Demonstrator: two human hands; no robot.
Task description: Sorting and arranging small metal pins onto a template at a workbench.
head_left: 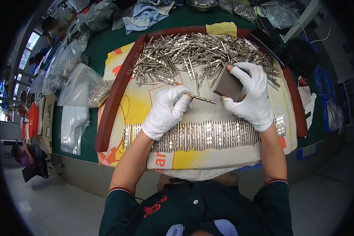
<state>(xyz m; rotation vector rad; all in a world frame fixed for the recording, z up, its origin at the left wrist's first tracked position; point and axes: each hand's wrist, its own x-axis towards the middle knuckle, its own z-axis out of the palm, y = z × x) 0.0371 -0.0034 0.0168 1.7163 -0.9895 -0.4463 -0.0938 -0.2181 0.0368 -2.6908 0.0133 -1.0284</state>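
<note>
Evidently the left hand [167, 112] pinched a thin metal pin [203, 99] by its near end, tip toward three o'clock; the right hand [251, 96] clamped a dark block [228, 85] (probably stiff, light, slippery).

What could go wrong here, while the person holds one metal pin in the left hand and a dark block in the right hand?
1. The thin silver metal pin is pinched only at one end by the white-gloved left hand, so it might slip and fall.
2. The left forearm lies over the neat row of metal pins; a small movement could disorder it.
3. The dark grey flat block in the right hand is close to the loose heap of metal pins and could scatter it.
</note>
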